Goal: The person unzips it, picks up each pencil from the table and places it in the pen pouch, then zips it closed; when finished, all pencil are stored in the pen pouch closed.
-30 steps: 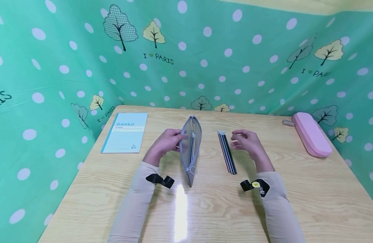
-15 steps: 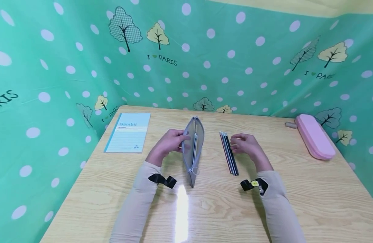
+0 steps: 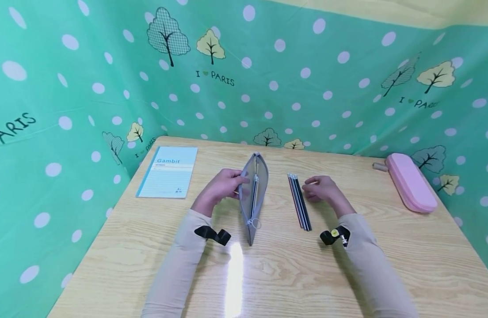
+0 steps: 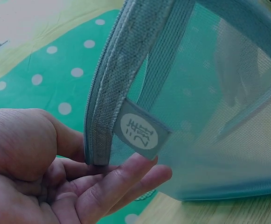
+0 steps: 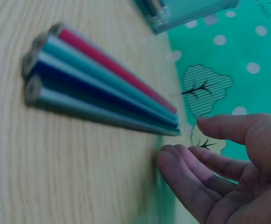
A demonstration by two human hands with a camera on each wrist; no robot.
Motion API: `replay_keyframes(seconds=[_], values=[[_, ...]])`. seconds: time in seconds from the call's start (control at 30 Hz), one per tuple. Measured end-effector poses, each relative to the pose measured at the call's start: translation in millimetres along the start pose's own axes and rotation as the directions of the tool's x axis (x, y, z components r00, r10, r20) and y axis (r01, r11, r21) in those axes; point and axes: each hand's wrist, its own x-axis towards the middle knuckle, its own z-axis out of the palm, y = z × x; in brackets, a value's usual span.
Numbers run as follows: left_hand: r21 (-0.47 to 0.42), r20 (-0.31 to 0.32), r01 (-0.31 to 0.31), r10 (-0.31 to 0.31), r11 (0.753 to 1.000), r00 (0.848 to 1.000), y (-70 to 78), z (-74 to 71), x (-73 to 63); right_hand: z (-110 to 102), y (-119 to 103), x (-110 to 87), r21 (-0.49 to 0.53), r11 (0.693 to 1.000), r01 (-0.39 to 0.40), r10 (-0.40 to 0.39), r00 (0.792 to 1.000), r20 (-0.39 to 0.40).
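Observation:
A grey-blue mesh zip pouch (image 3: 264, 179) stands with its mouth unzipped in the middle of the table. My left hand (image 3: 223, 184) pinches its left rim between thumb and fingers, beside a small printed tag (image 4: 139, 130) in the left wrist view. Pencils (image 3: 254, 194) lie inside the pouch. To its right, several pencils (image 3: 299, 201) rest side by side on the wood; red, teal, blue and dark ones (image 5: 102, 88) show in the right wrist view. Just right of their far ends is my right hand (image 3: 322, 187), thumb and fingers apart, holding nothing.
A light-blue notebook (image 3: 167, 172) lies at the back left. At the back right lies a pink pencil case (image 3: 411, 182), with a small grey-brown cylinder (image 3: 380, 167) beside it. A green patterned cloth (image 3: 268, 101) hangs behind the table (image 3: 291, 274).
My right hand has come closer to the loose pencils than a second ago, and its wrist has turned slightly. The left hand keeps its grip on the pouch. The head view has shifted a little.

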Motion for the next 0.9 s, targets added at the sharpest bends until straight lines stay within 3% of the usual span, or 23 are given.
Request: replay_keyframes(seconds=[0.47,0.9], values=[[-0.007,0.008,0.01,-0.01,1.0,1.0,0.0,1.7,2.0,9,3,11.1,-0.185,0.983,0.017,-0.031,0.997,-0.075],[-0.003,0.005,0.011,-0.011,1.0,1.0,1.6,1.5,0.1,10,4,13.9,-0.214,0.976,0.051,-0.071,0.994,-0.088]])
